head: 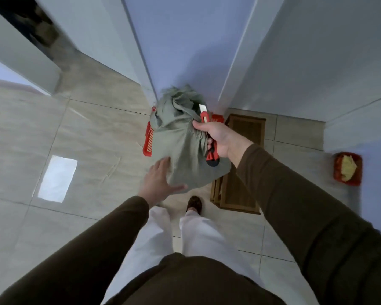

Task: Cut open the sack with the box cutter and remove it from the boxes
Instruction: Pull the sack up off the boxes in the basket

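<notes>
Head view: right hand (218, 137) grips bunched sack (185, 146) cloth plus red box cutter (208, 137), blade out & pointing up past the sack top; left hand (161, 183), fingers spread wide, presses flat on sack's lower left. Red basket (149, 139) pokes out behind the sack w/ a wall corner (150, 80) right above, wooden stool (240, 164) just right of sack, red tub (348, 169) well right, slipper (194, 204) below sack on tile floor (53, 119).
</notes>
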Motion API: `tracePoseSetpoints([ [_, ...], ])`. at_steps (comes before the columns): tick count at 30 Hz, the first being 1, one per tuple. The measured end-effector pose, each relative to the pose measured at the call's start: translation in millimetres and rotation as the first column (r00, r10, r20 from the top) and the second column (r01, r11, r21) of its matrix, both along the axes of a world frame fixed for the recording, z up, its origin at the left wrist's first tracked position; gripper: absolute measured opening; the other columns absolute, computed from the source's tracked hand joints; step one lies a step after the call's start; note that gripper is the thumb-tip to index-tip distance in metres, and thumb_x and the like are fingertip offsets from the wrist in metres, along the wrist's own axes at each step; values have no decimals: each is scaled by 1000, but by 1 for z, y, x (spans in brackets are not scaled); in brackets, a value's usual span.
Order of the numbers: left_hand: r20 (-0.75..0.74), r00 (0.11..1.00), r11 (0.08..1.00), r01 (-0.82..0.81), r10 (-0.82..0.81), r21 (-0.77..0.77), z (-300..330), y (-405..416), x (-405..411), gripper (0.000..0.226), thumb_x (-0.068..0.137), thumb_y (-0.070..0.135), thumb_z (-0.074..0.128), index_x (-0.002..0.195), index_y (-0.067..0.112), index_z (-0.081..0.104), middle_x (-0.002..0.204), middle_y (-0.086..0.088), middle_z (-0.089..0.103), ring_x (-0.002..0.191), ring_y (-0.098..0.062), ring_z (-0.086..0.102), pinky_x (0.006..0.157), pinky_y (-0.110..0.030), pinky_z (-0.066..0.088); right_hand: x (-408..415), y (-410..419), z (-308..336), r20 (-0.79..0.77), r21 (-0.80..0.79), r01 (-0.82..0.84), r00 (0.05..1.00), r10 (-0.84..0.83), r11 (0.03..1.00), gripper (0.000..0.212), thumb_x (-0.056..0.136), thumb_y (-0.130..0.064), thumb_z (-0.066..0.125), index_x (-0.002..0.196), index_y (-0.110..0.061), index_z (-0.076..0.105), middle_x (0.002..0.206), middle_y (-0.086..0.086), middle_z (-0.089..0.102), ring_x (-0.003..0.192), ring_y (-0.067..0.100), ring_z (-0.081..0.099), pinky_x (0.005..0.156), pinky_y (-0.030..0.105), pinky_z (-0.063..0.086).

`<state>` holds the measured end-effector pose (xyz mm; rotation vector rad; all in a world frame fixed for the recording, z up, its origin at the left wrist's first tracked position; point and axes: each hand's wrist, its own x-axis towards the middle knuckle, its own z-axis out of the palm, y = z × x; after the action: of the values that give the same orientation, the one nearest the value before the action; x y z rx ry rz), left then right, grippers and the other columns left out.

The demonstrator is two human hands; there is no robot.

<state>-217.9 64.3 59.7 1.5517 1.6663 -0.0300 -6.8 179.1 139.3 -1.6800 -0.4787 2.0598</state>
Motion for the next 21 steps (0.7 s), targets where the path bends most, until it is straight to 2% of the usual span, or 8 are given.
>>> tracePoseSetpoints([
  [2, -74, 997, 988, -19, 31, 155, -2, 9, 15, 70, 85, 41, 81, 140, 9, 51, 139, -13, 54, 128, -35, 53, 100, -45, 46, -6, 4, -2, -81, -78, 6, 997, -12, 997, 36, 101, -27, 64, 69, -16, 54, 40, -5, 46, 30, 6, 32, 40, 20, 25],
  [4, -89, 993, 955, -43, 72, 294, 1, 23, 21, 21, 97, 24, 67, 108, 7, 61, 109, -13, 61, 104, -37, 62, 75, -41, 42, -10, 11, -6, -119, -137, 87, 987, -104, 987, 34, 103, -25, 62, 72, -14, 55, 40, -5, 47, 29, 5, 34, 37, 17, 27],
  [5, -77, 994, 948, -47, 75, 315, 3, 30, 21, 11, 100, 20, 61, 96, 9, 60, 97, -11, 61, 93, -36, 63, 69, -39, 39, -11, 16, -9, -112, -152, 151, 979, -169, 977, 32, 103, -24, 61, 74, -14, 55, 42, -4, 47, 30, 5, 35, 35, 16, 28],
  [9, 114, 982, 950, -174, 149, 258, 11, 52, 16, 28, 100, 17, 56, 74, 13, 46, 64, 2, 50, 59, -20, 49, 56, -36, 30, -5, 40, -18, 59, -38, 315, 948, -312, 948, 22, 100, -18, 67, 84, -13, 53, 67, 2, 46, 47, 10, 41, 33, 18, 31],
  [13, 253, 938, 945, -283, 237, 166, 23, 84, 30, 36, 103, 25, 54, 68, 24, 46, 67, 6, 53, 63, -16, 52, 57, -32, 38, 4, 25, -28, 464, 261, 58, 868, -178, 964, 33, 91, -31, 79, 113, -13, 62, 86, 5, 52, 68, 19, 49, 60, 31, 44],
  [17, 317, 903, 949, -315, 289, 33, 34, 118, 50, 38, 106, 26, 55, 69, 21, 51, 70, -2, 59, 67, -21, 56, 62, -33, 41, -9, -56, -32, 321, 335, -69, 946, -45, 940, 34, 81, -55, 80, 97, -27, 69, 71, -11, 65, 64, 10, 61, 55, 26, 50],
  [19, 346, 892, 954, -297, 292, -39, 37, 127, 58, 32, 106, 26, 55, 78, 10, 60, 81, -15, 68, 76, -27, 63, 72, -41, 52, -25, -96, -40, 212, 294, -114, 976, 51, 949, 43, 76, -57, 83, 105, -30, 65, 81, -19, 71, 68, -4, 65, 58, 13, 51],
  [21, 335, 896, 957, -276, 291, -94, 40, 129, 62, 33, 106, 28, 55, 86, 4, 65, 82, -17, 67, 75, -26, 63, 73, -46, 56, -40, -119, -51, 202, 278, -83, 979, 27, 957, 55, 73, -57, 86, 115, -34, 60, 101, -17, 72, 87, -3, 69, 71, 12, 54],
])
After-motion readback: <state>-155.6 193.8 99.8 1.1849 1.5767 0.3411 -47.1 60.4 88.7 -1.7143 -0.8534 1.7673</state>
